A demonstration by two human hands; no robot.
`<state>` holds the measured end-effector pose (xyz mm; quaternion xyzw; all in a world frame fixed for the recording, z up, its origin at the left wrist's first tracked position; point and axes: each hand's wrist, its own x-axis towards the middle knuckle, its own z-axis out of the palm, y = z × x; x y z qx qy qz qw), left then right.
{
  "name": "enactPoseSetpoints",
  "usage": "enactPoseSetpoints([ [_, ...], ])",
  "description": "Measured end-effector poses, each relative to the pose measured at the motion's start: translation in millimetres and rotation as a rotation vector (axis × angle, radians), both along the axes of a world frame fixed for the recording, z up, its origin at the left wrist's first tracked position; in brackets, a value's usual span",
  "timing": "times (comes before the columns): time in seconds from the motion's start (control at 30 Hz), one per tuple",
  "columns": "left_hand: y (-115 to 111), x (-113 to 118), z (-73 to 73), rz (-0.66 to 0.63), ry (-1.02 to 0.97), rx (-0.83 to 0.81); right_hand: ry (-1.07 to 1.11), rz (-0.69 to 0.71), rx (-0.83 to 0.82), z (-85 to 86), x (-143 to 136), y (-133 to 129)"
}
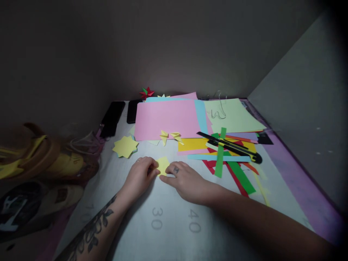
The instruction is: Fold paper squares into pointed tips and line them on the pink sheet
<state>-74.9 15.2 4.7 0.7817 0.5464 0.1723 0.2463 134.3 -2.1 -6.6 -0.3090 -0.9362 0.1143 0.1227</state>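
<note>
Between my two hands is a small piece of yellow paper (pixel 163 165), close to the white work surface. My left hand (pixel 140 174) pinches its left edge with thumb and fingertips. On the other side, my right hand (pixel 187 180) has its thumb and fingers closed on the right edge. Just beyond the paper lie two small folded yellow paper pieces (pixel 164 137), at the near edge of a pink sheet (pixel 165 119). To the left of them rests a stack of star-shaped paper cutouts (pixel 125 146), a yellow one on top.
Coloured paper strips (pixel 239 174) lie piled on the right under a black utility knife (pixel 231 146). Behind are pale green sheets (pixel 231 123) and a red and green paper star (pixel 147 93). Black phones (pixel 113 114) lie back left. Caps and bags (pixel 40 174) crowd the left side.
</note>
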Motion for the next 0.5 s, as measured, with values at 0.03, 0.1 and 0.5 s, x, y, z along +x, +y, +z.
enactPoseSetpoints([
  [0.03,0,-2,-0.3,-0.010,-0.013,-0.007,0.011,-0.001,-0.010,0.0,2,0],
  [0.1,0,-6,-0.9,-0.027,-0.044,-0.011,0.040,-0.004,-0.024,0.6,5,1],
  [0.5,-3,-11,-2.3,-0.010,-0.107,0.008,0.147,0.032,0.028,7.8,20,15],
])
